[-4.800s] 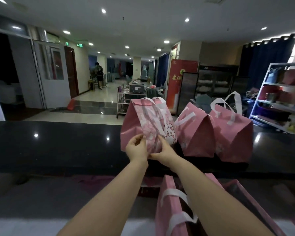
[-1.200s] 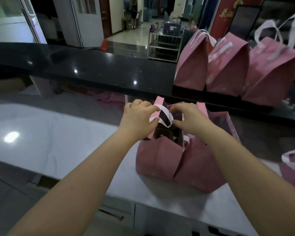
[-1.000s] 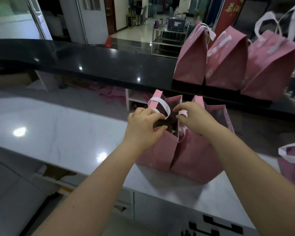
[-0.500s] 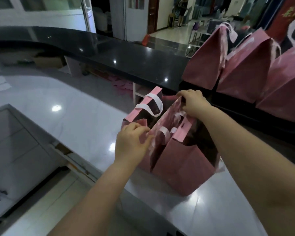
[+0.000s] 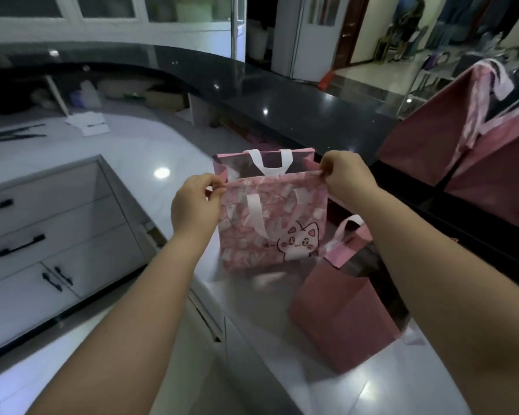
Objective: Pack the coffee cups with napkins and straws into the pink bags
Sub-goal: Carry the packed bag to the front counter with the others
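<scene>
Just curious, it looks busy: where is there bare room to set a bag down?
The white counter is bare left of the cat bag, up to the papers. The black ledge is bare left of its pink bags. Crowded right of the cat bag: another pink bag stands close.

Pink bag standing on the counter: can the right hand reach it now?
Probably, once freed: the right hand pinches the cat bag; the standing bag sits just below its forearm, unblocked.
</scene>
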Demonstrator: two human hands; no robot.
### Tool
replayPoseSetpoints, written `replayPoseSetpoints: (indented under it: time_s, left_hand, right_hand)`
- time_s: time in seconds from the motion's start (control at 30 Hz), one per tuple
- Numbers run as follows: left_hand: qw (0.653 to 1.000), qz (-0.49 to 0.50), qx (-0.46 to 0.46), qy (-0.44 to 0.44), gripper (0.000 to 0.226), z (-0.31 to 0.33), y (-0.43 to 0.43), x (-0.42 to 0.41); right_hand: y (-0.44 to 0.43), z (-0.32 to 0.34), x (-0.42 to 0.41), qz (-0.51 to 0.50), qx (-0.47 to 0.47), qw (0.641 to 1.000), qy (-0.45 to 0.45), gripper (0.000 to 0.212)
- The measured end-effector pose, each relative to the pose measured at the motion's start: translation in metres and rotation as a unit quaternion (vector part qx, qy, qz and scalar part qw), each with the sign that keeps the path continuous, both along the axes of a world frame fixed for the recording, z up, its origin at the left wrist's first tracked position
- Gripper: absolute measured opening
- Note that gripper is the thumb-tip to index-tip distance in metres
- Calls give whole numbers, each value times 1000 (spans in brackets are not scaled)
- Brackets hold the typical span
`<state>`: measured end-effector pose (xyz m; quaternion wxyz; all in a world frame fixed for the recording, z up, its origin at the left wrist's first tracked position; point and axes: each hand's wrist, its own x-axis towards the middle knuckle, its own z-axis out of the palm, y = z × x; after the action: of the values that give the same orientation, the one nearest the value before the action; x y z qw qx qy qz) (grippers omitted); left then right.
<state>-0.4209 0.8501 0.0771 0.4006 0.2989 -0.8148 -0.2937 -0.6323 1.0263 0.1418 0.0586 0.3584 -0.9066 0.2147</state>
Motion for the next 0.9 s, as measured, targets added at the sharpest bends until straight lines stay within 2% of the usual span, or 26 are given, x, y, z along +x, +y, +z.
replayPoseSetpoints:
  time_s: [0.17,0.33,0.43,0.53,0.67,0.9]
  left_hand:
    - [997,53,-16,50,13,15,-55,38]
    - [988,126,-65,56,10,18,-124,107]
    - [980,175,-75,66,9,17,-178,154]
    - [972,215,-75,66,11,12,-239,205]
    - [959,270,-62,64,16,1,-318,276]
    - [937,334,-22,99,18,-23,-425,356]
  right_hand:
    - [-75,23,26,53,-4,998,25,12]
    - [-179,29,74,108,-32,993,18,15]
    - [-251,20,115,140,-85,986,-9,15]
    - [-329,7,161,175,-114,977,-47,26]
    - [-431,-14,225,206,-128,965,-101,19]
    - [-564,-49,307,269,-157,944,-109,23]
